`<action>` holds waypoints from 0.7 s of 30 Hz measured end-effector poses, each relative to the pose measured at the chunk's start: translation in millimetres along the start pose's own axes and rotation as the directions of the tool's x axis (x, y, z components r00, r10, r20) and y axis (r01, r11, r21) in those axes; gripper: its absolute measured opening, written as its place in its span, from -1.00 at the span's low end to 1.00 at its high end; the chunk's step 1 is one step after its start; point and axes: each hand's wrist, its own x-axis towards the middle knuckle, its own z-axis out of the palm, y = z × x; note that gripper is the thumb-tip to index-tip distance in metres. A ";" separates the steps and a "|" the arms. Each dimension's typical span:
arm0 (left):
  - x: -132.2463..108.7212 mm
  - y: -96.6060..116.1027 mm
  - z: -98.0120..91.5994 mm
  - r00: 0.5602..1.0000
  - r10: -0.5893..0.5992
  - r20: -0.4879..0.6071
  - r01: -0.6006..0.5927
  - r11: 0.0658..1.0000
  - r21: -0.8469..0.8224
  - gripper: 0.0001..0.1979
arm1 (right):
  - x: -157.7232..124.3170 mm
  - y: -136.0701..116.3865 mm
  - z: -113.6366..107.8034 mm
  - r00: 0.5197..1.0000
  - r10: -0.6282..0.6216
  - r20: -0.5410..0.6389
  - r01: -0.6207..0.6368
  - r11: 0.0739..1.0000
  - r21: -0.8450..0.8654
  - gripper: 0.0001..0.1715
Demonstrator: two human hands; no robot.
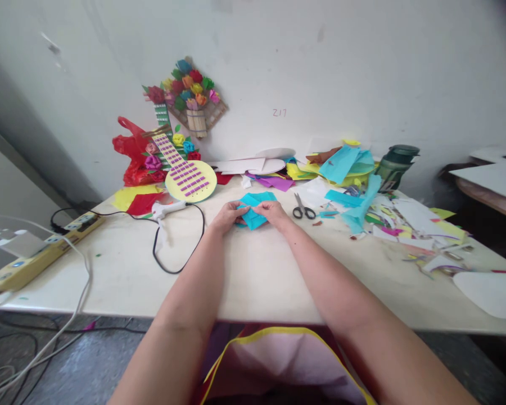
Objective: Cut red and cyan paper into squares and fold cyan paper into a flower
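Between both hands, over the middle of the white table, is a folded piece of blue paper (255, 220). My left hand (229, 217) pinches its left side, thumb on top. My right hand (274, 214) has its thumb and fingers closed on the right side. Black-handled scissors (303, 211) lie open a little to the right of my right hand. Left of my left hand rests a white glue gun (167, 209) with a black cord.
A yellow power strip (37, 261) with cables lies at the left. Paper scraps (405, 222) and a dark green bottle (395, 167) occupy the right. A round yellow paper craft (191, 181), flowers (189, 84) and a red bag (132, 149) stand at the back left.
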 end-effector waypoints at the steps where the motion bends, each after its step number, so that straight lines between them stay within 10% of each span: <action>1: 0.2 -0.3 -0.2 1.000 -0.001 0.001 0.001 1.000 0.001 -0.65 | 0.0 0.2 0.1 1.000 -0.001 0.000 0.001 1.000 -0.001 -0.63; 21: 0.8 0.6 0.7 0.999 -0.002 -0.034 0.003 0.999 0.037 -0.63 | 1.9 2.3 0.9 0.999 -0.032 -0.024 0.031 0.998 -0.055 -0.71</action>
